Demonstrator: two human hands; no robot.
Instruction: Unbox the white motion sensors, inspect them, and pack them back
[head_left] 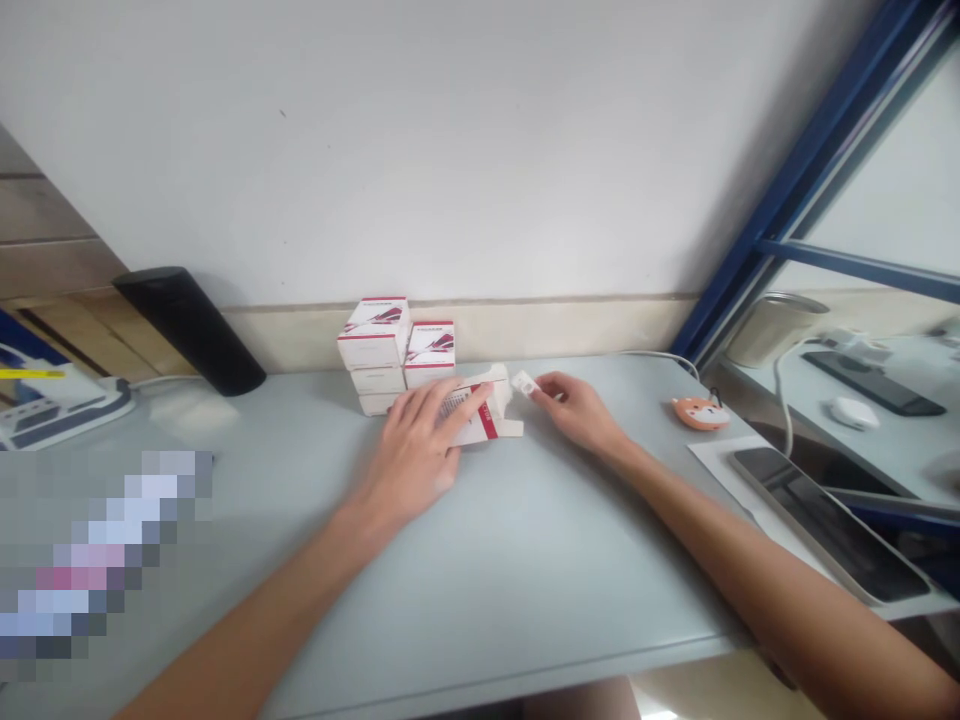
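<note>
My left hand [420,440] is wrapped over a small white and red carton [489,415] that lies on its side on the desk. The carton's end flaps stand open toward the right. Just right of that open end, my right hand [574,405] pinches a small white piece [524,382] with dark print; its exact kind is too small to tell. Behind my left hand, several white cartons with magenta edges [373,335] are stacked against the wall, and another printed carton [430,347] stands beside them.
A black cylinder [191,330] leans at the back left, near a white device [60,405]. On the right are an orange and white animal-shaped object [700,412], a phone-like black slab [825,520] on white paper, and a blue-framed mirror [795,255]. The desk's front edge [525,675] runs below.
</note>
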